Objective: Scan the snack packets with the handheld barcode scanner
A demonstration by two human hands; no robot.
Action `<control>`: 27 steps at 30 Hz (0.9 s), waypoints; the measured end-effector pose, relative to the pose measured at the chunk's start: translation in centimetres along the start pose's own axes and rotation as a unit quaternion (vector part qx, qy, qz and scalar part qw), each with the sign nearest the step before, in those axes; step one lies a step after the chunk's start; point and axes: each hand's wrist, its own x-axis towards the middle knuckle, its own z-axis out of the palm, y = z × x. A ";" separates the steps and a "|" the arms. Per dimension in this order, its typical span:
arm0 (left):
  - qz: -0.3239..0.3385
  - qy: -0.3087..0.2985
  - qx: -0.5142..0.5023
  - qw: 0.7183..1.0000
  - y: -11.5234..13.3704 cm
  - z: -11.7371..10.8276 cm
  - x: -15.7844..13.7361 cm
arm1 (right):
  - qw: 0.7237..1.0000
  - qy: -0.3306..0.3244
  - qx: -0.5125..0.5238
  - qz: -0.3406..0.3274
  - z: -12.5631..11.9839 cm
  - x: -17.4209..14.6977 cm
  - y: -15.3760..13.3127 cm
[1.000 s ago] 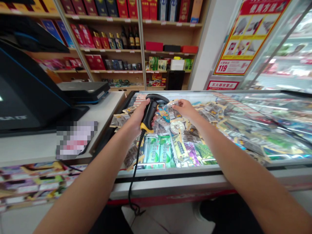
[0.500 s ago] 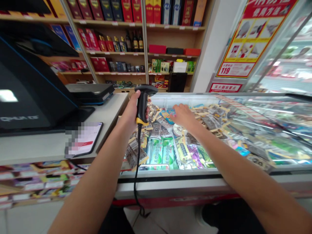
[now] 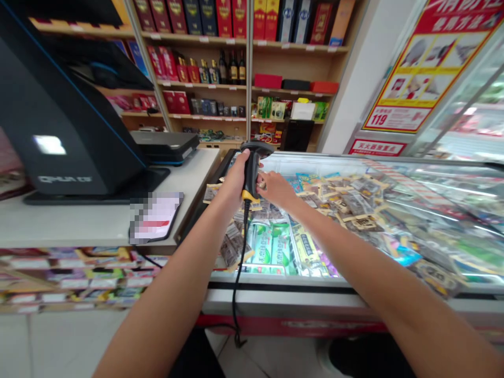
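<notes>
Shop corner, pretty crammed: shelves (image 3: 297, 92) full of boxes and bottles at the back, a white desk (image 3: 90, 223) on the left with a till (image 3: 84, 121) and a scale (image 3: 167, 143), and a lit freezer (image 3: 295, 298) right in front of the person.

Left hand (image 3: 236, 177) is wrapped round the handle of a black and yellow scanner (image 3: 251, 170), head up, so that's where the scanner is: above the freezer's near-left part, with loose brown packs (image 3: 364, 202) and green packs (image 3: 271, 244) lying below. Right hand (image 3: 279, 190) has its fingers curled in beside the scanner's handle. Can't tell if it's pinching something or just touching, because the handle and knuckles hide the fingertips.

As for what could go wrong, the cord (image 3: 237, 286) looks like the main worry. It hangs over the freezer's front edge and down near the legs (image 3: 199, 352), so a knee or a catch on that edge could tug the scanner off aim. With both hands that close together, they could bump, and a weak grip would probably drop the scanner onto the packs. Also, the phone (image 3: 170, 212) sits near the desk's edge, just beside the left forearm, so a careless elbow might knock it off.
</notes>
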 end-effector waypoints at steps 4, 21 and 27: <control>0.007 -0.007 -0.005 1.000 -0.1 0.0 0.1 | 0.922 0.035 0.343 0.176 -2.4 -0.5 2.2; -0.150 -0.183 -0.045 0.970 -0.9 0.2 0.3 | 0.709 -0.005 0.657 0.255 -7.3 -3.7 3.3; -0.172 -0.190 -0.041 0.966 -0.9 -0.1 0.6 | 0.686 0.036 0.672 0.278 -7.8 -3.7 3.9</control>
